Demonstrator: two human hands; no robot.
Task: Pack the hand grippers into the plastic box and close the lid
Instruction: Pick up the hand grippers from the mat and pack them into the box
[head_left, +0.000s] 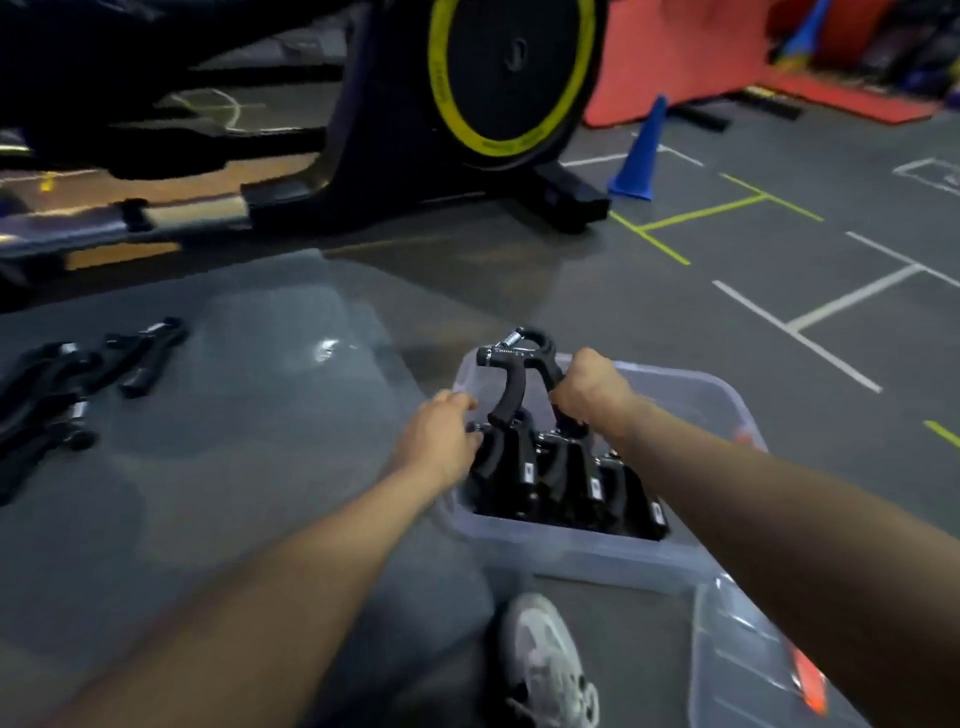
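A clear plastic box stands on the floor in front of me with several black hand grippers packed upright inside. My right hand grips one handle of another black hand gripper, held upright over the box's far left corner with its spring end up. My left hand is at the box's left rim, its fingers curled on the packed gripper nearest that side. More black hand grippers lie loose on the floor at the far left. The clear lid with an orange latch lies at the lower right.
An exercise machine with a yellow-ringed flywheel stands behind. A blue cone is on the floor to its right, red mats beyond. My grey shoe is just in front of the box. Tape lines cross the floor at right.
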